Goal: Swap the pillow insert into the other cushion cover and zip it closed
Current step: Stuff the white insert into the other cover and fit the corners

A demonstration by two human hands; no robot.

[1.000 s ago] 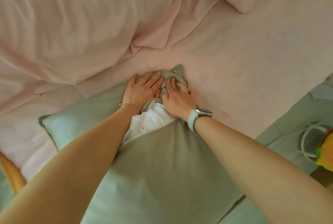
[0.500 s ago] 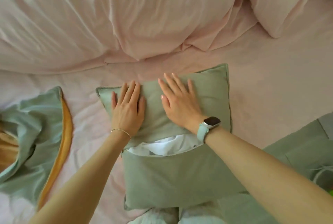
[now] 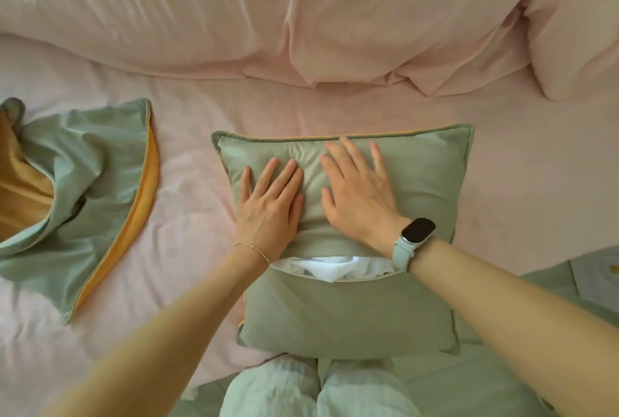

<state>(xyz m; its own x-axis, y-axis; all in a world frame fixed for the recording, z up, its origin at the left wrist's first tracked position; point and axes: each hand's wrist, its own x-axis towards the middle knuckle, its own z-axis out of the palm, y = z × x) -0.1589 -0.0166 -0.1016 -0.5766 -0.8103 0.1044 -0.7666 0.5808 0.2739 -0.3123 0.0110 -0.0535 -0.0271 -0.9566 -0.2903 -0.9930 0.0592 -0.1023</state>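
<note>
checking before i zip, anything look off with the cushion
Yes: white insert bunches out of the open slit across the cushion, just below both flat hands, left and right. It looks likely to snag the zip.

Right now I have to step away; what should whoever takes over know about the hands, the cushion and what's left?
Left hand and right hand: both flat, pressing the cushion's far half, holding nothing.
The cushion lies on the bed in front of the knees. Its insert is in the cover but shows white through the open gap at the middle.
The empty cover lies crumpled to the left.
Done: insert swapped in.
Left: tuck the insert in, zip closed.
</note>
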